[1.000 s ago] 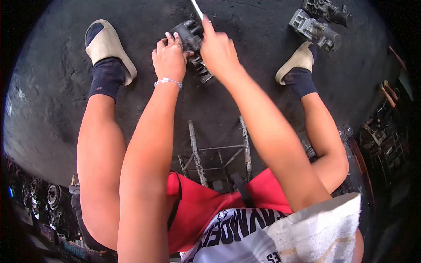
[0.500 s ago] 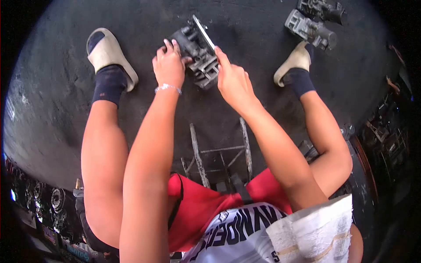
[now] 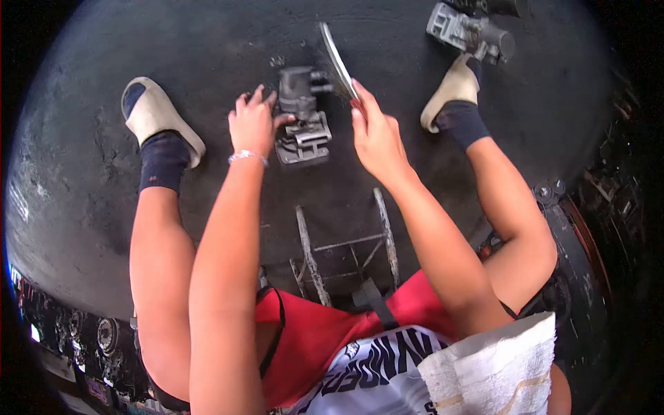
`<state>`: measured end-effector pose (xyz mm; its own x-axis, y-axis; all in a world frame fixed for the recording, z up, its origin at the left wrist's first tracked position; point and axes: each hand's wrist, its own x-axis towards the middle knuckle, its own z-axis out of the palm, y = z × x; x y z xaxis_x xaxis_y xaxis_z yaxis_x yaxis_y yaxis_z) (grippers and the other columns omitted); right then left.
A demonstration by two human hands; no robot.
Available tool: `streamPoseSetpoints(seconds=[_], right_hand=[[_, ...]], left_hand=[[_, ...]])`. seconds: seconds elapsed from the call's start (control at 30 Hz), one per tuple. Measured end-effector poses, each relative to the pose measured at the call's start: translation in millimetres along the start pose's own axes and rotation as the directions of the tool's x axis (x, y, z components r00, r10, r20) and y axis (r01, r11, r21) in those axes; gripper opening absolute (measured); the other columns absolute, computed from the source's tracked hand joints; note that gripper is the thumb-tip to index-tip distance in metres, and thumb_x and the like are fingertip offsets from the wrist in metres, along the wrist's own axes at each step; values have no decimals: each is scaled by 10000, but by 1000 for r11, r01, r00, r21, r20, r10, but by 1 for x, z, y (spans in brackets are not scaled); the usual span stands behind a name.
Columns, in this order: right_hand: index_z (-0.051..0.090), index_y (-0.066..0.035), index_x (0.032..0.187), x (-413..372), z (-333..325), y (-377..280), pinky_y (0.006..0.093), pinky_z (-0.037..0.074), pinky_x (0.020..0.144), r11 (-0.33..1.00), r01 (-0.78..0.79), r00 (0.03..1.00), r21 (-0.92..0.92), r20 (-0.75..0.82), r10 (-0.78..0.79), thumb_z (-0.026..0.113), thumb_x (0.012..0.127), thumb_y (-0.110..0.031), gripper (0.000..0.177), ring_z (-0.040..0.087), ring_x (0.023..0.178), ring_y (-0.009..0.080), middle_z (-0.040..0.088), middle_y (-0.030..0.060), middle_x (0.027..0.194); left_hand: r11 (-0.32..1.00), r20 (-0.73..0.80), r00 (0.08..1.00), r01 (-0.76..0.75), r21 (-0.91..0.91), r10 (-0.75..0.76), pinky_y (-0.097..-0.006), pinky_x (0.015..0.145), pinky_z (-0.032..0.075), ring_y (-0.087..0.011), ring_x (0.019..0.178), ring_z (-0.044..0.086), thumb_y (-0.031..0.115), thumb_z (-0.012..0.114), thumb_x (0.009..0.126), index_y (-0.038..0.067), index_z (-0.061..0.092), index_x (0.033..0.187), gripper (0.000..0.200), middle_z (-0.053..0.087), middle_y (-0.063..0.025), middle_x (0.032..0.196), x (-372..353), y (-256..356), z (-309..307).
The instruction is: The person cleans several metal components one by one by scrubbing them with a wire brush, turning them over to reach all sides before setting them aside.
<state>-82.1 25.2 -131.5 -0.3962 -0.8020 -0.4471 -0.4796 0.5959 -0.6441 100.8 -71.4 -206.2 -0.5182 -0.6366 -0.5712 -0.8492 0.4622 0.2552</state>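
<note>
On the dark floor lies a grey metal brake caliper [image 3: 301, 114], its rounded housing pointing away from me and its slotted bracket towards me. My left hand [image 3: 252, 128] is at the caliper's left side, fingers spread, with the thumb reaching its edge. A bracelet circles that wrist. My right hand [image 3: 379, 142] is closed around the reddish near end of a slim brush [image 3: 337, 55] with a pale back, seen nearly edge-on. The brush is raised to the right of the caliper, apart from it. Its underside is blurred.
A second caliper [image 3: 460, 31] lies at the upper right by my right foot, with another dark part [image 3: 501, 5] behind it. A worn metal frame [image 3: 349, 242] stands between my knees. Dark machine parts line both lower sides. A white cloth [image 3: 487, 366] hangs over my shoulder.
The brush has come off the caliper and moved right with my right hand. The caliper has turned more upright in view. My left hand has slid from over it to its left side.
</note>
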Motion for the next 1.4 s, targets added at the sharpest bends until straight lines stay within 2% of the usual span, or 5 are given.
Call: streamPoseSetpoints(seconds=[0.2, 0.47, 0.63, 1.17, 1.4], right_hand=[[371, -103, 1368, -33, -1, 13, 213, 421, 489, 735, -183, 881, 653, -222, 417, 462, 949, -166, 434, 455, 598, 27, 550, 6, 813], [400, -98, 1350, -85, 43, 44, 318, 467, 819, 831, -319, 912, 456, -90, 399, 447, 935, -115, 418, 630, 968, 271, 626, 187, 995], [408, -46, 1313, -29, 51, 34, 415, 495, 702, 919, -235, 930, 315, -201, 307, 444, 919, -108, 400, 617, 853, 414, 617, 259, 897], [367, -114, 1363, -80, 31, 27, 445, 486, 751, 807, -494, 860, 323, 44, 509, 431, 924, -113, 444, 596, 939, 408, 617, 261, 959], [408, -87, 1330, -67, 32, 36, 436, 488, 746, 881, -297, 903, 368, -193, 385, 438, 923, -124, 410, 616, 881, 406, 617, 255, 917]], left_hand=[[975, -99, 990, 74, -208, -96, -426, 972, 420, -379, 1193, 433, 198, 756, 670, 202, 304, 1403, 861, 378, -102, 1404, -4, 22, -20], [977, -53, 998, 7, -215, -19, -654, 990, 240, -405, 1362, 159, 420, 643, 801, 191, 16, 1462, 940, 22, -178, 1509, -5, 57, 9], [996, -113, 993, -39, -86, 29, -683, 963, 259, -391, 1360, 175, 365, 634, 814, 194, 73, 1462, 874, 20, -177, 1508, 7, 66, 21], [998, 191, 981, 32, 45, -40, -707, 973, 211, -363, 1393, 79, 461, 639, 789, 157, -22, 1459, 989, -74, -203, 1501, 15, 75, -5], [998, 249, 968, 20, 55, -33, -719, 963, 198, -388, 1393, 0, 440, 641, 802, 168, -87, 1451, 1012, -143, -214, 1489, 18, 73, -7]])
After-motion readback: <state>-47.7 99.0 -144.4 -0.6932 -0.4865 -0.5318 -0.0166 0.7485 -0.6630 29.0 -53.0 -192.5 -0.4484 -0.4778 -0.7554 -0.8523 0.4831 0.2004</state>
